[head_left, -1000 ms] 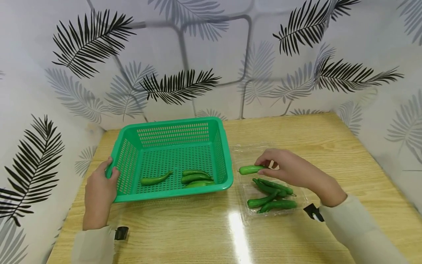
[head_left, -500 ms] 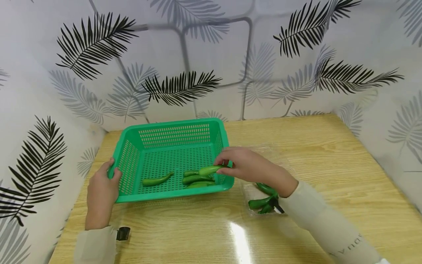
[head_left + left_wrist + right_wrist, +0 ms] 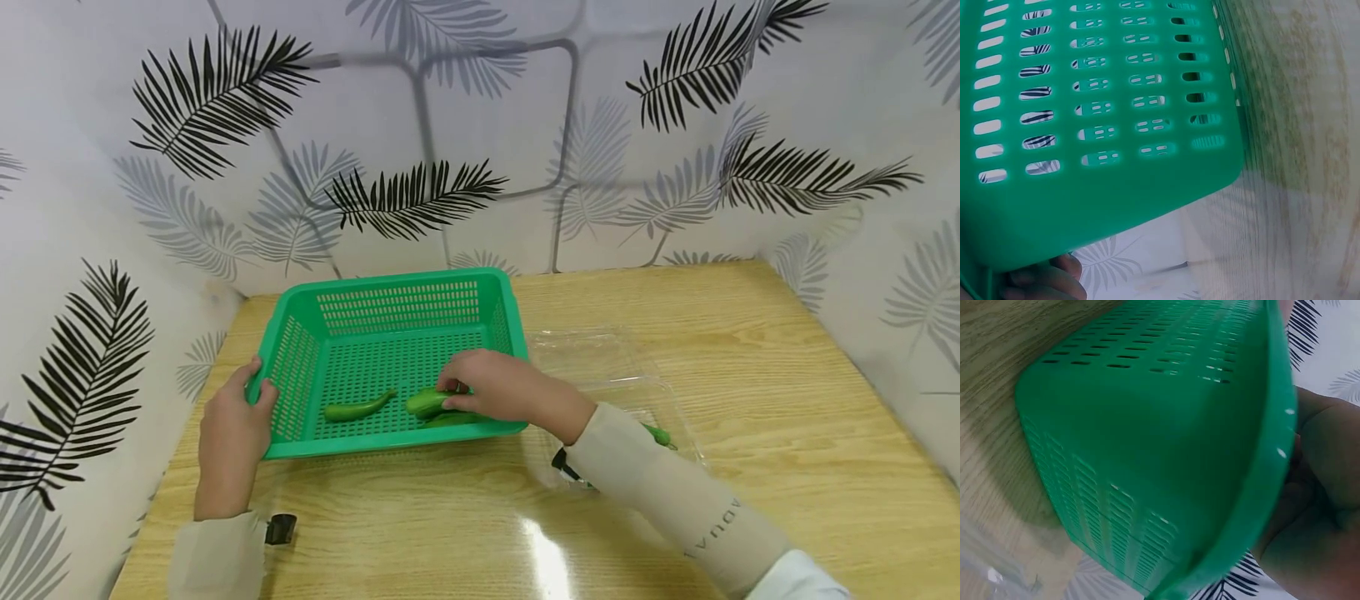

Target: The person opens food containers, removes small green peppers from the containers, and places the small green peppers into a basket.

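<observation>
Right hand [image 3: 491, 387], green pepper [image 3: 424, 403] in its pinch, deeper into basket [image 3: 390, 360]; left hand [image 3: 234, 437] still around rim [image 3: 397, 442].

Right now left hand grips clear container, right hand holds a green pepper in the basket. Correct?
Not quite: the left hand grips the green basket by its rim, not the clear container; the head view shows it. The right hand does hold a green pepper in it.

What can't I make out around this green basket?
Head view: peppers in the clear container, mostly behind the right sleeve.
Head view: part of the held pepper, behind the right hand.
Left wrist view: most of the left hand, cut off by the bottom edge.
Right wrist view: basket peppers, hidden by the green basket.
</observation>
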`<action>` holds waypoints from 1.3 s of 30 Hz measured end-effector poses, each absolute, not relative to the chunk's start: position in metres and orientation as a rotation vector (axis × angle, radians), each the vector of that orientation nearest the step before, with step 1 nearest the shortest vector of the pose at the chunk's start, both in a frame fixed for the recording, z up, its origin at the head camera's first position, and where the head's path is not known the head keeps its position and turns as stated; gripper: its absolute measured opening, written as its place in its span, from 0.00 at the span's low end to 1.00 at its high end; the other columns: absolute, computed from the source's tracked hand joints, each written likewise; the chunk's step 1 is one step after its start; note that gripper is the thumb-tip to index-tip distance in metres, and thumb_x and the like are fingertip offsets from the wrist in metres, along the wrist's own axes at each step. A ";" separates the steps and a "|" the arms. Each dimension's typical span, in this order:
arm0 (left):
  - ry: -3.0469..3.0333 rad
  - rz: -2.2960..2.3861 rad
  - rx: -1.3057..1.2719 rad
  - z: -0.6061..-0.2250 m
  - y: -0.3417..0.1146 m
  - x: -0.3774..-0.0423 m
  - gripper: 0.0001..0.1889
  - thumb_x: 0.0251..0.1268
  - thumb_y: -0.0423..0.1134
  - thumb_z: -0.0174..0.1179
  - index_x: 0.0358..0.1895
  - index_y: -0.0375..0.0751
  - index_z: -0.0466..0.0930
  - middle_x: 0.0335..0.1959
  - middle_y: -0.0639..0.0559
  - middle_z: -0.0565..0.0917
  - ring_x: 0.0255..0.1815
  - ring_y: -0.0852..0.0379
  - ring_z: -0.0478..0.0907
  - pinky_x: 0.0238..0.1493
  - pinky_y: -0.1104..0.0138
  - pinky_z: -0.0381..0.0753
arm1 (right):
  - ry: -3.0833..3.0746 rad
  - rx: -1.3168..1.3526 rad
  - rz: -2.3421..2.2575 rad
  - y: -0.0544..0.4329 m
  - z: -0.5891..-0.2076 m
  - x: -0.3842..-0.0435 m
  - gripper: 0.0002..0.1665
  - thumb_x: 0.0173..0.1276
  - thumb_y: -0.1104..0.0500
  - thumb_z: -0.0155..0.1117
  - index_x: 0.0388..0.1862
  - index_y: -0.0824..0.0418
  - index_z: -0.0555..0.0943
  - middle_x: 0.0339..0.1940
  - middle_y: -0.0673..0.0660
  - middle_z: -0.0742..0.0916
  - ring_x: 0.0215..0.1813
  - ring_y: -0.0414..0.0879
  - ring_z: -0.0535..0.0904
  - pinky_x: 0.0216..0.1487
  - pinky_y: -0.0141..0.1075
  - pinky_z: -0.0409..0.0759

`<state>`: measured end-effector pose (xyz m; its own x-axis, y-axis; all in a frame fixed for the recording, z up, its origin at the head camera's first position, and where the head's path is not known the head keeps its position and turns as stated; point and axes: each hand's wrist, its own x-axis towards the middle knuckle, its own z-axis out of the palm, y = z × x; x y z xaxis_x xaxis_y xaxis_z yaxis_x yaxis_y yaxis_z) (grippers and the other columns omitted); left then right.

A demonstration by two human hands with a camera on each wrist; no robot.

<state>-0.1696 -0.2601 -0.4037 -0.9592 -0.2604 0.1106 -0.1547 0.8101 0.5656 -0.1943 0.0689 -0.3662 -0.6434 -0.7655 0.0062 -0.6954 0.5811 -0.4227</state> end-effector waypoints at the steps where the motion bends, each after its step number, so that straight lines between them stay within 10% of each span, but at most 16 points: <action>1: -2.810 -0.858 0.322 -0.404 -0.260 -0.170 0.25 0.72 0.45 0.42 0.70 0.44 0.61 0.21 0.38 0.75 0.07 0.53 0.60 0.09 0.62 0.62 | 2.633 -1.227 -0.574 0.067 -0.368 -0.195 0.11 0.66 0.55 0.61 0.44 0.56 0.82 0.41 0.49 0.83 0.40 0.41 0.76 0.41 0.30 0.74; 13: -2.785 -0.864 0.312 -0.404 -0.259 -0.169 0.25 0.71 0.44 0.43 0.69 0.43 0.62 0.35 0.30 0.79 0.07 0.52 0.61 0.10 0.61 0.62 | 2.578 -1.109 -0.467 0.052 -0.395 -0.208 0.09 0.65 0.59 0.63 0.42 0.59 0.84 0.36 0.49 0.83 0.36 0.38 0.76 0.39 0.31 0.74; 22: -2.761 -0.850 0.293 -0.405 -0.260 -0.169 0.24 0.71 0.43 0.44 0.69 0.42 0.63 0.20 0.37 0.75 0.06 0.53 0.58 0.09 0.62 0.60 | 2.621 -1.055 -0.398 0.047 -0.402 -0.211 0.10 0.62 0.57 0.65 0.42 0.56 0.85 0.36 0.47 0.84 0.38 0.39 0.78 0.38 0.30 0.75; 39: -2.797 -0.859 0.317 -0.402 -0.258 -0.168 0.25 0.72 0.44 0.42 0.70 0.43 0.61 0.43 0.27 0.77 0.07 0.52 0.60 0.10 0.61 0.61 | 2.674 -1.114 -0.471 0.061 -0.376 -0.197 0.13 0.67 0.55 0.59 0.47 0.57 0.83 0.45 0.50 0.83 0.47 0.43 0.78 0.45 0.34 0.76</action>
